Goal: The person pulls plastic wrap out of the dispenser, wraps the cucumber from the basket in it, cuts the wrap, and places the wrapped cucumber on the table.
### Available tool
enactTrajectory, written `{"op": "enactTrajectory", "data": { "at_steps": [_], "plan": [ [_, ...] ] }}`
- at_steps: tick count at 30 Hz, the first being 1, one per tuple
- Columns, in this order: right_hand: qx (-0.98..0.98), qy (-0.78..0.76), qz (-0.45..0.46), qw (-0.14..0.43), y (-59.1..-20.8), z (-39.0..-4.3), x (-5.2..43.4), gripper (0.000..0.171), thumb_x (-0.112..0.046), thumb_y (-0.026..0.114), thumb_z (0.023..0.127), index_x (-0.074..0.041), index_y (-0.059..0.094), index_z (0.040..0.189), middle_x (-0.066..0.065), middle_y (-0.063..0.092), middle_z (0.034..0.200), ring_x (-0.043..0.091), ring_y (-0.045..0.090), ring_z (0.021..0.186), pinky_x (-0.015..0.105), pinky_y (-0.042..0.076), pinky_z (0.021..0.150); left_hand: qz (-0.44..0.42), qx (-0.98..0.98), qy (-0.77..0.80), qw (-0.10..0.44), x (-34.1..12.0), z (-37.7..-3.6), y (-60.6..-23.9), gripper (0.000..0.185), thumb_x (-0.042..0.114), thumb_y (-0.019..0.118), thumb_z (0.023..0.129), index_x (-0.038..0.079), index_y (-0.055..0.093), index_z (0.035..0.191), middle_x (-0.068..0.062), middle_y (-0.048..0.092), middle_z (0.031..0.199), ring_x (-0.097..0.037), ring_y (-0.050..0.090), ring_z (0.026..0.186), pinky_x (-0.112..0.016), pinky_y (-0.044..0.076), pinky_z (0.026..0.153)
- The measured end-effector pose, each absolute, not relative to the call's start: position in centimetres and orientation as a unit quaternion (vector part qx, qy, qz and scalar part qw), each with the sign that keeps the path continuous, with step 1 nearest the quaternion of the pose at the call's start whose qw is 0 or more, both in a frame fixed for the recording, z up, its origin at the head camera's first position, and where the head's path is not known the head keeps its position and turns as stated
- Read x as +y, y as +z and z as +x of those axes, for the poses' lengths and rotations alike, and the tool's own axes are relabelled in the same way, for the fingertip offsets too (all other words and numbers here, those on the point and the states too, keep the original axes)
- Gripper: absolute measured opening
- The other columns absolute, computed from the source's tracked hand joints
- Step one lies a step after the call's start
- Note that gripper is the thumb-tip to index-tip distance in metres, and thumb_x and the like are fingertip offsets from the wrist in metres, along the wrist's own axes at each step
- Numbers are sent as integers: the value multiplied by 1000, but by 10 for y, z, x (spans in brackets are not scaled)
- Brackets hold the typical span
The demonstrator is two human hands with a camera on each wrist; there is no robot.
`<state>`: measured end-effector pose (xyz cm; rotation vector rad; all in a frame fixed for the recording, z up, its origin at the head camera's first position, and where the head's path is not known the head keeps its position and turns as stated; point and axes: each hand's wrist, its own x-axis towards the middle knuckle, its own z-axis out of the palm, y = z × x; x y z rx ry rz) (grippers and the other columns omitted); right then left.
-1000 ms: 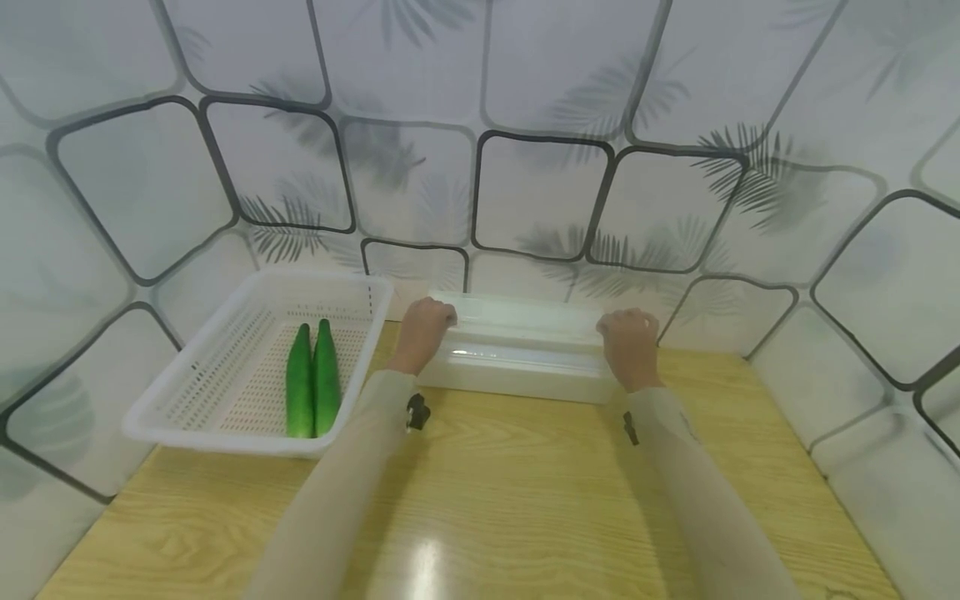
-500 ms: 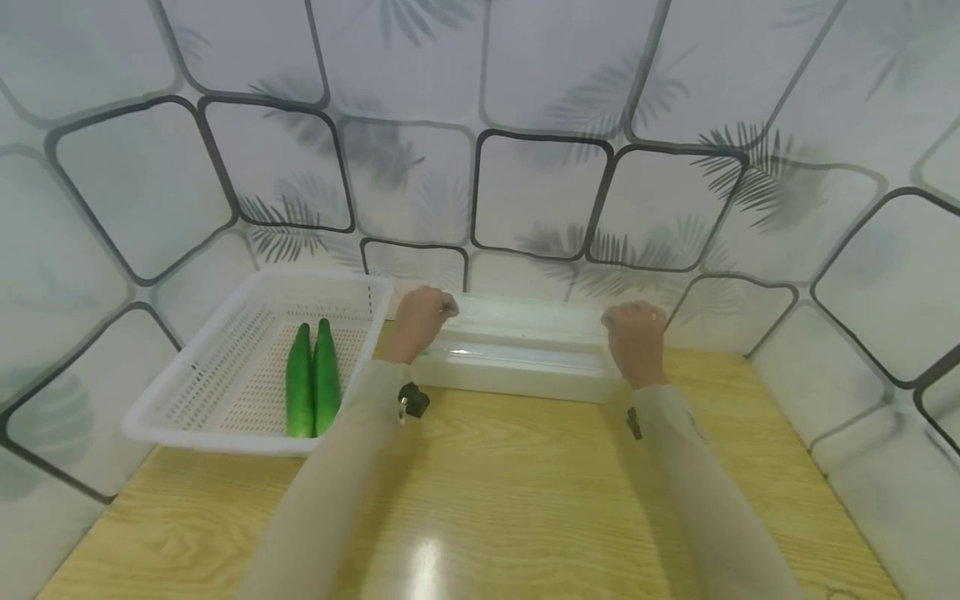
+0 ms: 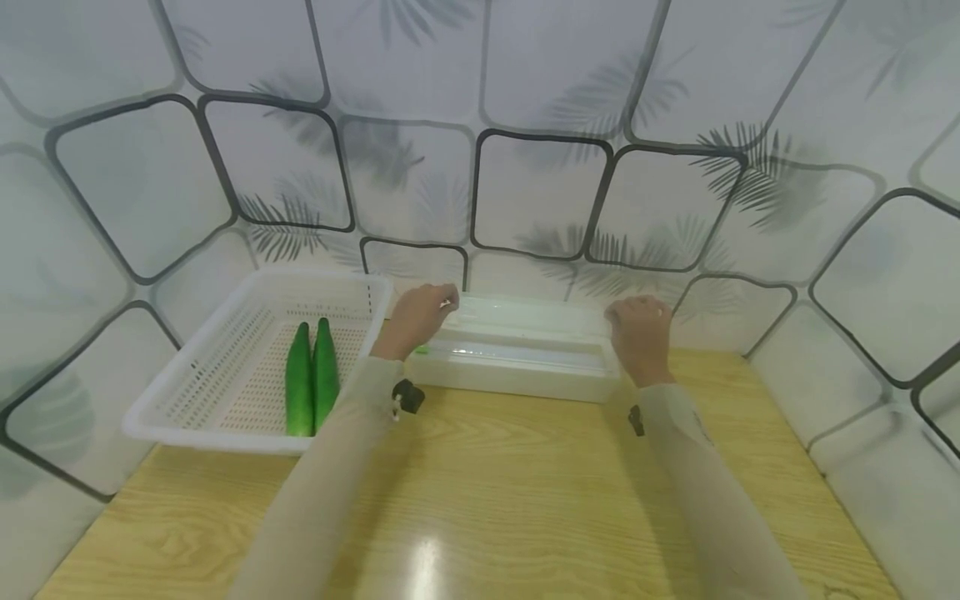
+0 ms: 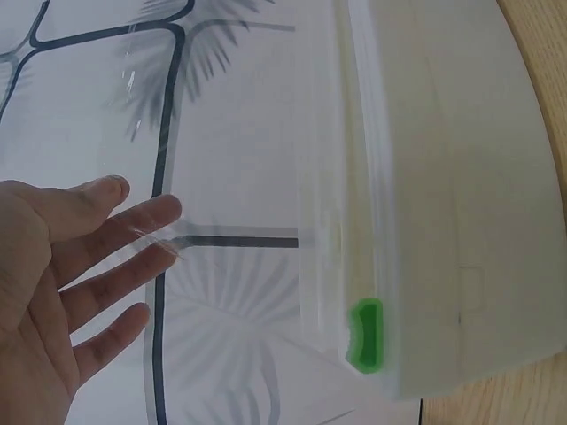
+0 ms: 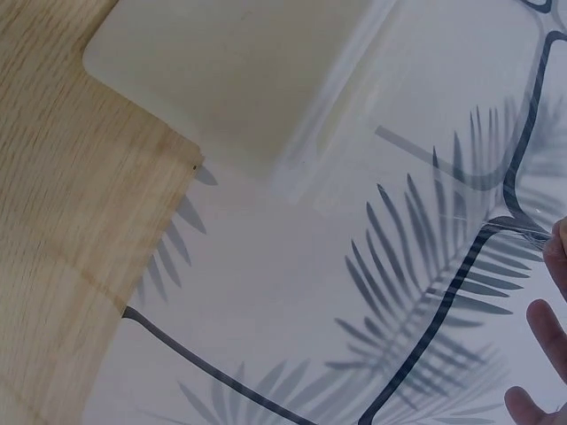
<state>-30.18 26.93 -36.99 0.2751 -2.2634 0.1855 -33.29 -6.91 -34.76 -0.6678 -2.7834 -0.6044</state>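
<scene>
A long white cling film dispenser point(image 3: 517, 382) lies on the table towards the back wall. At its left end shows a green slide cutter point(image 4: 366, 335). Clear cling film point(image 3: 536, 315) rises from the dispenser and stretches between both hands. My left hand point(image 3: 416, 318) pinches the film's left corner, where it bunches in creases at the fingertips; its other fingers are spread in the left wrist view. At the opposite corner my right hand point(image 3: 642, 335) pinches the film, with only its fingertips point(image 5: 549, 332) showing at the right wrist view's edge.
Left of the dispenser stands a white perforated plastic basket point(image 3: 217, 442) holding two green cucumbers point(image 3: 300, 383). Patterned wall panels point(image 3: 540, 192) close off the back and sides of the wood-grain table point(image 3: 510, 492).
Both hands have risen slightly towards the wall and moved a little apart, drawing the film further from the dispenser. The green slide cutter has come into view beside the left hand.
</scene>
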Motion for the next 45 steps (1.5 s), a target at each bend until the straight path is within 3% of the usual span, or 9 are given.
{"op": "enactTrajectory", "data": {
  "at_steps": [7, 13, 19, 27, 41, 45],
  "plan": [
    [-897, 79, 113, 420, -365, -299, 266, 7, -7, 63, 82, -1, 66, 82, 19, 70, 86, 39, 59, 93, 57, 42, 88, -263, -945, -171, 87, -73, -334, -350, 18, 20, 41, 100, 13, 55, 108, -8, 69, 97, -23, 64, 84, -35, 54, 77],
    [-897, 77, 114, 420, -365, -299, 267, 7, -8, 63, 82, -1, 66, 82, 18, 70, 86, 38, 59, 92, 57, 42, 87, -282, -939, -177, 90, -78, -336, -346, 14, 17, 48, 97, 10, 56, 107, -9, 65, 99, -25, 62, 86, -36, 53, 78],
    [-897, 81, 116, 418, -364, -298, 268, 6, -7, 63, 82, -1, 66, 82, 18, 69, 84, 38, 59, 91, 57, 42, 87, -294, -929, -216, 67, -85, -332, -340, 16, 12, 57, 92, 4, 66, 102, -10, 64, 99, -23, 61, 92, -33, 52, 86],
    [-897, 90, 123, 414, -364, -295, 269, 6, -7, 64, 81, -1, 66, 82, 17, 70, 85, 37, 59, 91, 56, 42, 89, -313, -924, -167, 144, -87, -330, -339, 6, 13, 64, 87, 9, 67, 90, -6, 68, 92, -21, 64, 83, -32, 54, 79],
    [-884, 78, 141, 438, -364, -293, 270, 3, -3, 64, 81, -2, 65, 78, 16, 69, 82, 37, 59, 89, 57, 42, 84, -295, -923, -202, 143, -90, -330, -342, 13, 11, 64, 86, 6, 72, 94, -8, 71, 90, -21, 66, 85, -30, 55, 83],
    [-881, 69, 144, 446, -362, -292, 270, 3, -2, 64, 80, -3, 66, 78, 16, 69, 81, 37, 60, 88, 56, 42, 85, -303, -918, -174, 187, -90, -328, -342, 10, 14, 67, 85, 8, 73, 90, -6, 68, 85, -20, 64, 80, -33, 53, 82]
  ]
}}
